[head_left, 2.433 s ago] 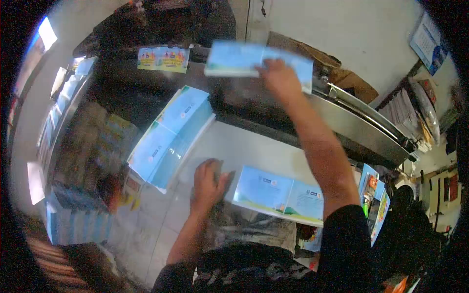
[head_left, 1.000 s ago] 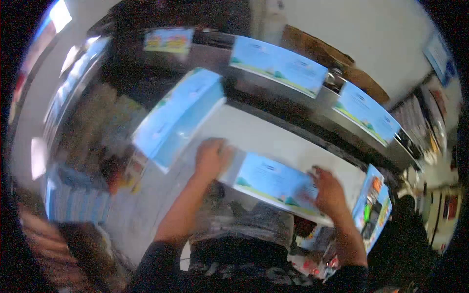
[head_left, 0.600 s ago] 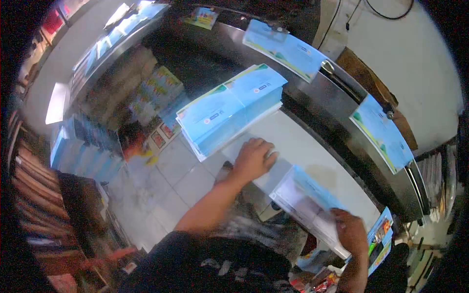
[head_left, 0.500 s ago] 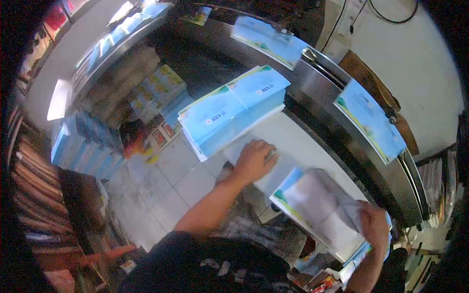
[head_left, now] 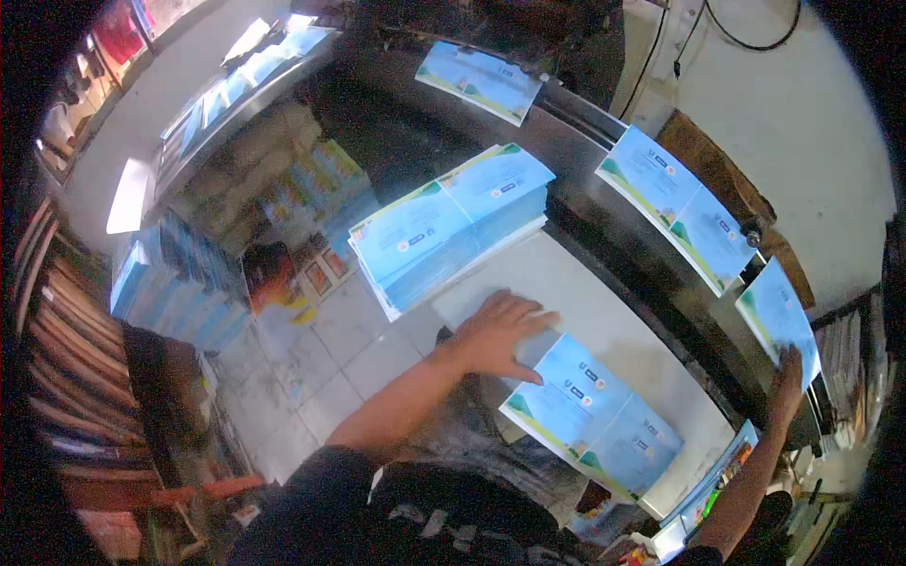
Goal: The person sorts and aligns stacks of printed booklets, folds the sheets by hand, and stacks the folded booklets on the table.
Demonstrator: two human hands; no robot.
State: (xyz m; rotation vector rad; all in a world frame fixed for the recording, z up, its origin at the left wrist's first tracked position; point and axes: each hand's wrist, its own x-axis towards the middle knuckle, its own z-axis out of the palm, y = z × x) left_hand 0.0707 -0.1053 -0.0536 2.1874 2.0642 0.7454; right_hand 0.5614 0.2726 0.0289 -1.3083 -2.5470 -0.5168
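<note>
My left hand (head_left: 500,335) rests with fingers spread on the white table, its thumb at the upper left corner of a printed sheet (head_left: 595,415). That sheet is light blue with a green and yellow border and lies on the near part of the table. My right hand (head_left: 788,391) reaches to the metal rail and has its fingers on the lower end of another printed sheet (head_left: 781,311), gripping it. Its thumb is hard to make out. A thick stack of the same sheets (head_left: 453,222) stands at the table's far end.
The curved metal rail (head_left: 576,156) carries more blue sheets (head_left: 675,203) along its length. Bundles of paper (head_left: 179,283) stand at left, above a tiled floor (head_left: 330,377). Brown stacked material (head_left: 75,368) fills the far left. A black cable (head_left: 755,42) hangs on the wall.
My right hand has gone from the sheets on the table to the rail, where another sheet now lies. Sheets on the rail have shifted up and left. My left hand's fingers have spread.
</note>
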